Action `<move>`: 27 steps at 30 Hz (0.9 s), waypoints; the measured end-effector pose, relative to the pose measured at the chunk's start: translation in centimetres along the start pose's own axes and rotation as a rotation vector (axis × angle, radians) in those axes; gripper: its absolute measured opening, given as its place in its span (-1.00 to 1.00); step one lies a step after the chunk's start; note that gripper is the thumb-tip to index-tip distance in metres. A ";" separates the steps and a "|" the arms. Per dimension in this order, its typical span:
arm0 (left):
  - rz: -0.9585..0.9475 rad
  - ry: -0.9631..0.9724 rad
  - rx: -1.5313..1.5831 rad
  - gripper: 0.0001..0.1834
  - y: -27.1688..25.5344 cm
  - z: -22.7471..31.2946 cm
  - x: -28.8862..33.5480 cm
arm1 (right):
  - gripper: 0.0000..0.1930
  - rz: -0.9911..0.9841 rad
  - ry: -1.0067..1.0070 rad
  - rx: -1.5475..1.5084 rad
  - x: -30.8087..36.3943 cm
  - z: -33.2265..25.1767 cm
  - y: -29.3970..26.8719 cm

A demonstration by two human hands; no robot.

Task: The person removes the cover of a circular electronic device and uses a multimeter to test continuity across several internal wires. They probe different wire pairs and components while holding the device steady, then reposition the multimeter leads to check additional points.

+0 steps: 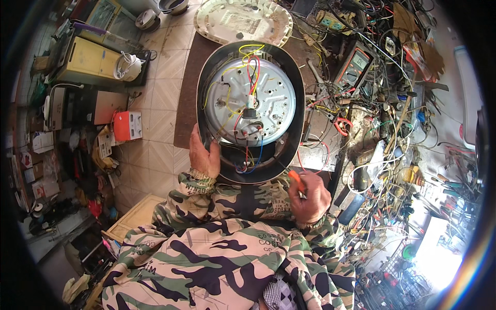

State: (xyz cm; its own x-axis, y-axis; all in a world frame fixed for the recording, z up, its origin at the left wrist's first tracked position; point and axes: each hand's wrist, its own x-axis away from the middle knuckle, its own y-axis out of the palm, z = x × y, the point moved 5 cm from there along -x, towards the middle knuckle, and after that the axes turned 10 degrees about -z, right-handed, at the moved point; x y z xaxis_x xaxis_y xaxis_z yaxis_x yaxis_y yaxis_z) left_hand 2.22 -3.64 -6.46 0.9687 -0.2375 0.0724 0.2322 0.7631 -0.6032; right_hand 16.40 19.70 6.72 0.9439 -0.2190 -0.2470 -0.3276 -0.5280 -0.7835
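In front of me stands an upturned rice cooker [205, 93] with its underside open. Inside its dark oval housing sits a round silver metal pan [279, 103] with yellow, red, black and blue wires [253, 70] running across it. My left hand [204, 157] grips the housing at its lower left, thumb by the rim and fingers along the outer wall. At the lower right my right hand [311, 196] is closed around an orange-handled screwdriver [296, 180]. Its handle points up and left toward the housing's near edge; I cannot make out where its tip is.
The cream base cover [245, 23] lies beyond the cooker on the brown table [188, 98]. To the right are a multimeter [355, 66], red-handled pliers [342, 125] and a heap of tangled cables [382, 155]. An orange-fronted box [127, 125] stands at left.
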 end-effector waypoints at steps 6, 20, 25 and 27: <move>0.015 0.009 0.059 -0.34 0.3 -0.4 -0.1 | -0.73 -0.197 -0.136 -0.018 -0.8 -1.8 0.4; 0.057 0.048 0.084 -0.39 0.5 -0.2 0.3 | -0.72 -0.251 -0.084 0.136 0.0 -0.9 -0.4; 0.035 0.030 0.085 -0.39 0.3 0.4 0.3 | -0.72 -0.279 -0.167 0.096 -0.3 -0.4 -0.6; 0.027 0.021 0.089 -0.39 0.3 0.4 0.2 | -0.71 -0.254 -0.158 0.126 -0.2 -0.2 -0.6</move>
State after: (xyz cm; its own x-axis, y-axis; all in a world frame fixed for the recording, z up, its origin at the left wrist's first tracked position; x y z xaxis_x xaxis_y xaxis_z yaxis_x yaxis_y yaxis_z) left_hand 2.51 -3.19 -6.31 0.9729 -0.2277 0.0394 0.2134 0.8199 -0.5312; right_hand 16.41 19.88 7.42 0.9928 0.0419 -0.1125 -0.0826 -0.4412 -0.8936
